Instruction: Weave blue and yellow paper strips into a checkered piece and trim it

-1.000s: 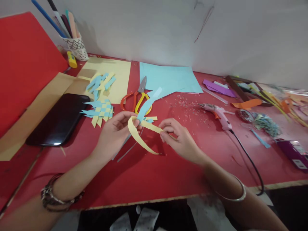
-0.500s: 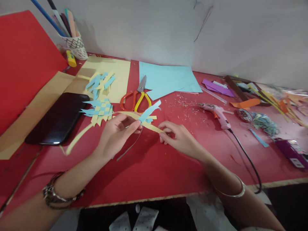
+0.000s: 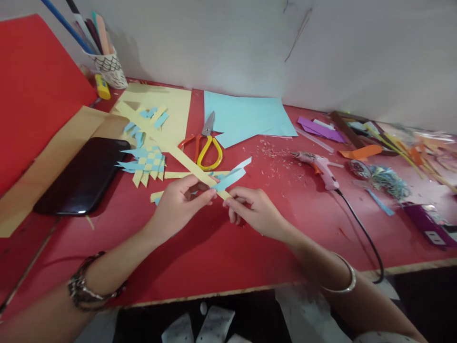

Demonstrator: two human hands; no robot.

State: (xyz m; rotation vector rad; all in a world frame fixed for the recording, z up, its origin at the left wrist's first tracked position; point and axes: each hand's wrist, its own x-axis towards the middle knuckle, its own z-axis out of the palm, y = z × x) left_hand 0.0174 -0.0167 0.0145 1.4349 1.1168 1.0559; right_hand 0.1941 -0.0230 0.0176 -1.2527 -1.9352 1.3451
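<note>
Over the red table, my left hand [image 3: 183, 200] pinches blue paper strips [image 3: 230, 180] where they cross a long yellow paper strip [image 3: 191, 164]. The yellow strip slants up to the left, over the pile of cut strips. Its lower right end is between the thumb and fingers of my right hand [image 3: 255, 209]. More yellow and blue strip ends stick out on the left, behind my left hand. Left of my hands lies a woven blue and yellow paper piece [image 3: 148, 161] with pointed ends. Scissors [image 3: 209, 147] with red and yellow handles rest just beyond my hands.
At left lie a black phone [image 3: 84, 176] and a brown paper band [image 3: 53, 164]. Blue sheets [image 3: 250, 114] and a yellow sheet [image 3: 174, 107] are at the back. To the right are a pink glue gun [image 3: 319, 166] with its cord and a purple box [image 3: 426, 224].
The yellow strip now stretches straight up to the left instead of curving down beside the phone. My right hand has come closer to the left, still holding the strip's end.
</note>
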